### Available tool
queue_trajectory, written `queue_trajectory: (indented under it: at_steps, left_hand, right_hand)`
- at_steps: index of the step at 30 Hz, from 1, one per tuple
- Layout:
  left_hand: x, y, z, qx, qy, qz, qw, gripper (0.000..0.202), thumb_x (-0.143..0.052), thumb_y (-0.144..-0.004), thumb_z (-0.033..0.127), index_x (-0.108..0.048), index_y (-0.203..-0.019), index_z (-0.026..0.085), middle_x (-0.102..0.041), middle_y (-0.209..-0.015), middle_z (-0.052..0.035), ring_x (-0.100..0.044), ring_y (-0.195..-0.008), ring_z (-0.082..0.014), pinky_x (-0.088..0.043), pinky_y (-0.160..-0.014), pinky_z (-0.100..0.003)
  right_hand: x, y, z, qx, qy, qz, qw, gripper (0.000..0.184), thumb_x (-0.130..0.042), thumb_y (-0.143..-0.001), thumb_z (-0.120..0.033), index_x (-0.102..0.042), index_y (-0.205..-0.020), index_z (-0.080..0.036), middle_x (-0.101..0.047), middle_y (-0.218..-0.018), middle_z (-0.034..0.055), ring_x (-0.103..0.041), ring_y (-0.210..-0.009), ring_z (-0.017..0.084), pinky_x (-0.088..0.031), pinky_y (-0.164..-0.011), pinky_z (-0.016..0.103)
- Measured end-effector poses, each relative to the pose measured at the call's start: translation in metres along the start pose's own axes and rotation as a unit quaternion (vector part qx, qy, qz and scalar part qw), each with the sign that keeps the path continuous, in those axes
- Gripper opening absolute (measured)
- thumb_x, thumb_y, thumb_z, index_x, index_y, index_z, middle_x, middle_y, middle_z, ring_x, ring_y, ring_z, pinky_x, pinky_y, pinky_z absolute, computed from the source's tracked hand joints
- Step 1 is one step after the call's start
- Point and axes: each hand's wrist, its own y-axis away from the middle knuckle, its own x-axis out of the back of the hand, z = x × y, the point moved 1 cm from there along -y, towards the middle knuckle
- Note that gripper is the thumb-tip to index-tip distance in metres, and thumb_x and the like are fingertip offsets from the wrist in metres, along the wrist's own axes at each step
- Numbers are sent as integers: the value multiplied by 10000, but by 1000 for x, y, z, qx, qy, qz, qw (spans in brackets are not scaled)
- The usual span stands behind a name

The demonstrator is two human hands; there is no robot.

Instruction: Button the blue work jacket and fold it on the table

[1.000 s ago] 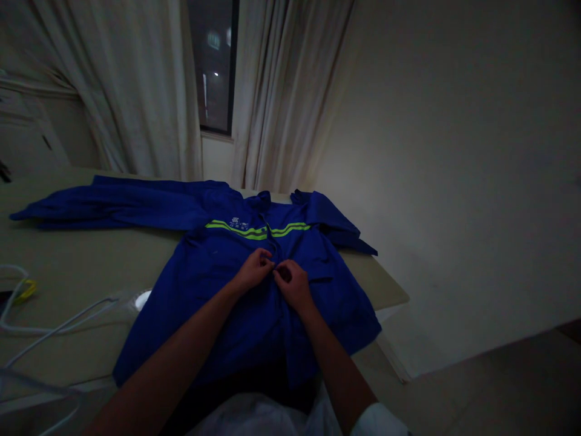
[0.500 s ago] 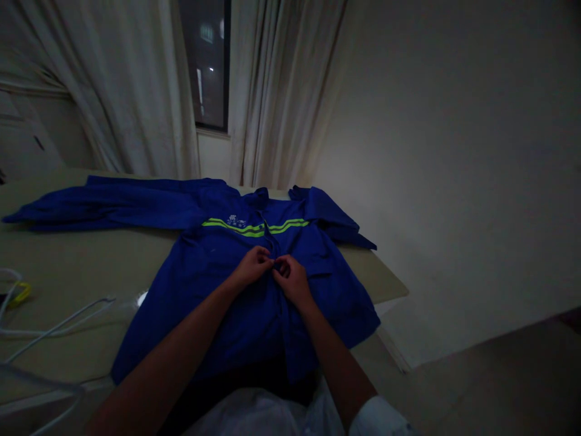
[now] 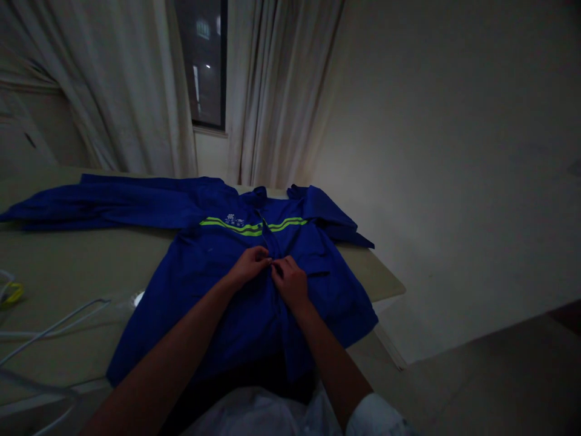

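Observation:
A blue work jacket lies front side up, with yellow-green stripes and a small white logo across the chest. Its left-hand sleeve in view stretches far out, while the other is folded over. At the middle of the front opening, my left hand pinches the placket edge. Close against it, my right hand grips the same front edge with bent fingers. The fingertips of both hands almost meet. Whatever small part lies between them is hidden.
The jacket rests on a greenish table. White cables and a yellow item are at the left, near a small shiny white object. Curtains and a dark window stand behind; a wall rises right.
Both hands stay at the jacket's front edge, with the right fingers curled slightly differently. The whole view has shifted a little, so everything appears slightly further left.

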Motion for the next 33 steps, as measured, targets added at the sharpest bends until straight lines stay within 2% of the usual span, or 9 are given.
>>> queue_trajectory:
  at_steps: [3, 6, 12, 18, 22, 25, 28, 33]
  left_hand:
    - [-1, 2, 2, 9, 6, 11, 1000, 388, -839, -606, 421, -660, -855, 184, -649, -649, 32, -569, -604, -135, -402, -610, -250]
    - [-2, 4, 3, 15, 16, 23, 999, 386, -834, -619, 416, -640, -861, 186, -660, -691, 25, -591, -644, -141, -427, -645, -259]
    - [-3, 12, 8, 22, 26, 43, 998, 345, -804, -666, 377, -619, -888, 189, -646, -727, 30, -591, -691, -143, -439, -676, -263]
    - [-7, 15, 16, 39, 29, 19, 999, 323, -784, -699, 346, -590, -918, 209, -594, -666, 65, -517, -614, -117, -382, -586, -227]
    - [-7, 14, 15, 81, 30, 14, 996, 328, -780, -721, 378, -538, -882, 226, -485, -585, 101, -400, -487, -90, -276, -483, -212]
    - [-6, 14, 15, 101, 32, 18, 994, 343, -778, -729, 403, -505, -840, 228, -433, -559, 107, -376, -464, -86, -247, -460, -212]
    - [-5, 15, 15, 96, 36, 24, 994, 354, -774, -736, 429, -509, -850, 223, -450, -585, 100, -387, -485, -83, -274, -475, -205]
    - [-6, 15, 16, 75, 30, 32, 996, 393, -804, -704, 467, -542, -844, 209, -479, -614, 90, -404, -526, -78, -315, -512, -197]
  right_hand:
    - [-2, 0, -1, 20, 49, -1, 999, 142, -610, -1012, -220, -744, -1058, -226, -704, -1013, 56, -690, -853, 177, -470, -717, 249]
    - [-4, -1, -4, 48, 86, -3, 995, 166, -583, -1026, -206, -743, -1060, -228, -709, -998, 52, -687, -827, 165, -453, -698, 240]
    - [-3, -2, -3, 58, 55, -3, 997, 137, -599, -1031, -244, -735, -1035, -226, -706, -982, 46, -694, -851, 163, -484, -745, 235]
    - [-4, 0, -1, 81, 89, 15, 993, 226, -529, -1082, -280, -726, -1005, -202, -699, -950, 61, -677, -791, 159, -473, -700, 239]
    - [-4, 1, -3, 93, 104, 18, 990, 259, -501, -1094, -288, -723, -994, -200, -695, -943, 68, -659, -781, 152, -462, -702, 232]
    - [-2, 1, -3, 77, 62, 7, 995, 225, -528, -1070, -269, -725, -978, -212, -693, -950, 67, -658, -814, 161, -473, -733, 237]
    - [1, -2, -1, 34, -37, 5, 999, 139, -601, -1012, -249, -726, -958, -219, -682, -933, 46, -651, -817, 168, -493, -759, 258]
    - [3, -8, 7, -37, -141, 12, 989, 73, -736, -900, -277, -725, -909, -206, -633, -829, 8, -597, -713, 164, -488, -687, 273]
